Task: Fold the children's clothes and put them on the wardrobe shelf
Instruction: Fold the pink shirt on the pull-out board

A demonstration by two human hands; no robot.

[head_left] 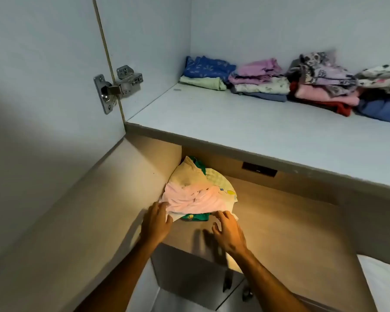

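A loose pile of children's clothes (196, 194) lies on the lower wooden shelf (279, 217), against its left wall. A pale pink garment (189, 199) is on top, with cream and green pieces under it. My left hand (155, 224) touches the pink garment's near left edge, fingers bent on the cloth. My right hand (229, 230) hovers at the pile's near right corner with fingers spread, holding nothing. Several folded stacks (268, 79) stand at the back of the white upper shelf (234, 129).
The wardrobe door (43, 109) stands open on my left, with a metal hinge (113, 88) on its edge. A closed lower cabinet with handles (227, 280) is below the hands. A white surface (383, 282) shows at the bottom right.
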